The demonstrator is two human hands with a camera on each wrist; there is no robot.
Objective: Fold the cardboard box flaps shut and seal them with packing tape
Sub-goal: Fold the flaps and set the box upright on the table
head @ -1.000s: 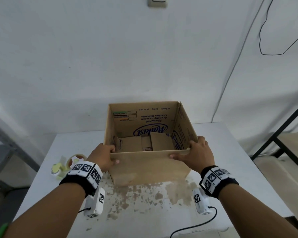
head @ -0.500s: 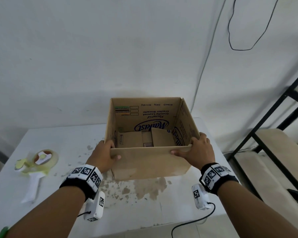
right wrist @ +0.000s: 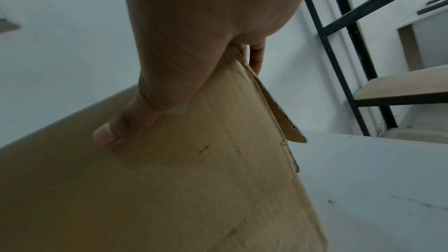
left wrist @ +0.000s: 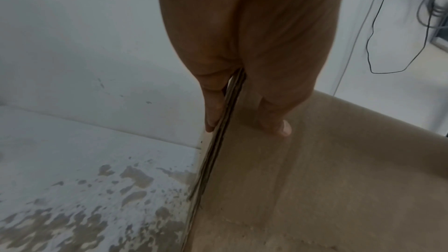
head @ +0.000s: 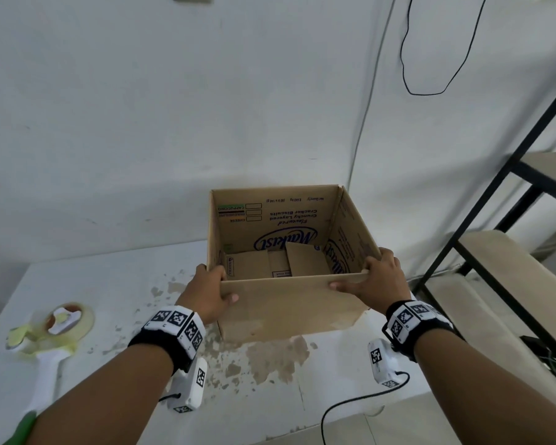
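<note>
An open brown cardboard box (head: pixel 289 309) stands on the white table (head: pixel 116 290), its four upper flaps upright and blue print on the inner walls. Loose flaps lie at its bottom. My left hand (head: pixel 206 293) grips the near left corner, thumb on the near wall, fingers on the left side (left wrist: pixel 213 110). My right hand (head: pixel 373 281) grips the near right corner, thumb (right wrist: pixel 109 135) on the near wall, fingers round the right edge. A tape dispenser (head: pixel 50 342) with a yellow-green frame and white handle lies at the table's left.
The table top has brown patches of worn paint (head: pixel 270 361) in front of the box. A black metal shelf rack (head: pixel 507 226) with beige boards stands to the right. A black cable (head: pixel 408 59) hangs on the white wall behind.
The view has shifted so the box now sits right of centre and the tape dispenser shows fully at the left. Both hands keep the same grip on the near corners.
</note>
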